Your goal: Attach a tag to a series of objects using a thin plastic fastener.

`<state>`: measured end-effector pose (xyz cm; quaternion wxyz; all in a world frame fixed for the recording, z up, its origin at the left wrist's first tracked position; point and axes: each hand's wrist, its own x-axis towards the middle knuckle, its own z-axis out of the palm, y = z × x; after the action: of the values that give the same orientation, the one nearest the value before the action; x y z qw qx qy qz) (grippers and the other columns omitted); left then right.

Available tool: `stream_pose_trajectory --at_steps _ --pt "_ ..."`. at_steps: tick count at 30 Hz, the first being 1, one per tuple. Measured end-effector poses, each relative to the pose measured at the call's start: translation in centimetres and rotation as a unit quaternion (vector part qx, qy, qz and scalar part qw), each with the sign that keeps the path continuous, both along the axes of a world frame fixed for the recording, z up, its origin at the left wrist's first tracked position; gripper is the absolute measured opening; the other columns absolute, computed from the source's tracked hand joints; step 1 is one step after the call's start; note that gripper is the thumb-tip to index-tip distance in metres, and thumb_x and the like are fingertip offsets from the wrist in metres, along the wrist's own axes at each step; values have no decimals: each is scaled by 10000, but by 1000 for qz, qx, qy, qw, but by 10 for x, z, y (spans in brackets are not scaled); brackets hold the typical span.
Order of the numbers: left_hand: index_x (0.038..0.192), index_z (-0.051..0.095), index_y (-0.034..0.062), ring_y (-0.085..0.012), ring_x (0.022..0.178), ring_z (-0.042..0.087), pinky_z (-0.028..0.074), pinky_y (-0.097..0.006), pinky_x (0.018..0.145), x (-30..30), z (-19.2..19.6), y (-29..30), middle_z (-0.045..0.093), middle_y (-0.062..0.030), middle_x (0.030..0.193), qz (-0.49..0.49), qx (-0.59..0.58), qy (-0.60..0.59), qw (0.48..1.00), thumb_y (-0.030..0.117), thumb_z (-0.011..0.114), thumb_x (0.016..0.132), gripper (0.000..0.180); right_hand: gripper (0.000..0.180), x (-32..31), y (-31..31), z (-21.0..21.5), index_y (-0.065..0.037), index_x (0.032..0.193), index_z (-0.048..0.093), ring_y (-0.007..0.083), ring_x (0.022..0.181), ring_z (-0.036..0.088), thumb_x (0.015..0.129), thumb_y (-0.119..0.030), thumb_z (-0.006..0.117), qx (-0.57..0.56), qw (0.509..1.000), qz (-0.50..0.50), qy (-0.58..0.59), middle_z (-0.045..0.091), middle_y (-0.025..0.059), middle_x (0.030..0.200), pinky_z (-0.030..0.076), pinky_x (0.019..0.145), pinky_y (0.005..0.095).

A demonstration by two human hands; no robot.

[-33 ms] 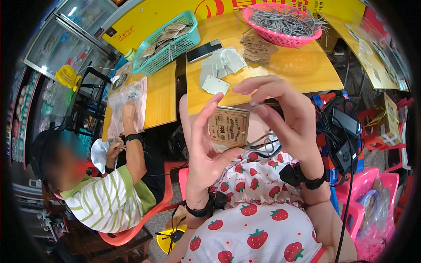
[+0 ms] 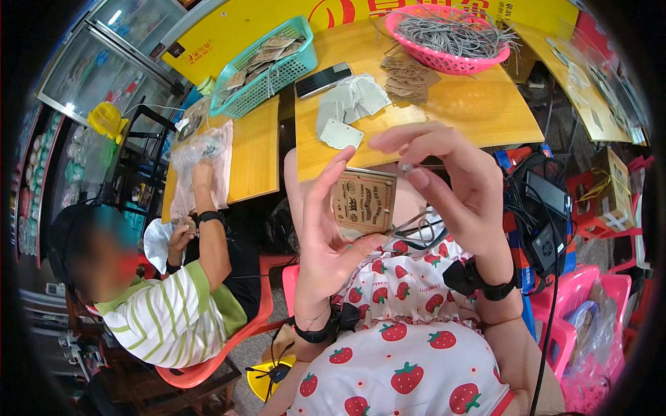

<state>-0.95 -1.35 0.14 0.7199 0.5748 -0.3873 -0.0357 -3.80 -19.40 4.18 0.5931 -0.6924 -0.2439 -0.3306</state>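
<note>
Across the upper centre of the frame I see the yellow wooden worktop (image 2: 472, 104); at its top edge sits a pink basket (image 2: 444, 59) of grey strings, and to the upper left a teal basket (image 2: 295, 66) of brown tags. At frame centre my left hand (image 2: 326, 236) has its grip pressed on the brown card tag (image 2: 364, 201), thumb under the bottom edge, fingers along the left side. My right hand (image 2: 458, 187) pinches a thin grey string (image 2: 409, 168) just beside the tag's top right corner. A second person sits at lower left.
</note>
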Motion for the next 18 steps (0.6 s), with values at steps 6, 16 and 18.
stream_pose_trajectory --at_steps 6,16,18 --pt "1370 339 80 -292 1312 370 396 -394 1037 0 -1 -3 237 -227 1473 29 -28 -26 999 -29 769 687 814 124 -4 0 -5 42 997 589 153 839 637 881 20 551 43 994 43 89 648 120 944 526 687 275" --pt "1386 197 164 -245 1016 560 530 -337 793 -5 -4 2 474 -222 1200 48 -117 57 990 -109 745 659 950 160 0 -1 0 13 897 662 160 803 597 752 77 646 -86 992 -79 53 618 72 843 469 703 262" --pt "1456 103 212 -227 919 573 539 -299 722 -7 -1 -1 410 -203 1218 102 -110 97 984 -109 711 624 1079 169 -1 3 -1 -3 860 694 158 737 598 712 78 691 -99 991 -62 59 614 62 807 461 632 255"
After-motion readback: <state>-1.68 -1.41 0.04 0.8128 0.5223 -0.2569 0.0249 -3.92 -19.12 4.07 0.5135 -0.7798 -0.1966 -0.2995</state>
